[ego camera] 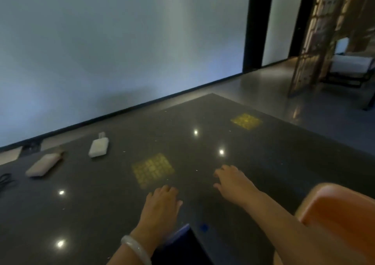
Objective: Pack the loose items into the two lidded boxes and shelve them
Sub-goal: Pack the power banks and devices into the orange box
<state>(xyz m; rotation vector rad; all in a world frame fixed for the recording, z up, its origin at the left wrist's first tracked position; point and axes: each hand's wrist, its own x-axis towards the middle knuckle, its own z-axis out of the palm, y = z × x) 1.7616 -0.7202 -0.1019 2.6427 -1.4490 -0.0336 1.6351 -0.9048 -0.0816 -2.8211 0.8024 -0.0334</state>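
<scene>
Two pale flat rectangular items lie on the dark glossy table (253, 163): one (98, 145) left of centre with a small piece at its far end, another (43, 164) further left. My left hand (162, 201) rests flat on the table near the front edge, fingers straight, a pale bangle on its wrist. My right hand (233, 180) lies flat a little further in, fingers spread, holding nothing. No lidded box is in view.
A black cable (5, 180) lies at the table's left edge. An orange chair back (341, 216) stands at the lower right. Beyond the table are a white wall, two dark doorways and a wooden lattice screen (316, 41) at the right.
</scene>
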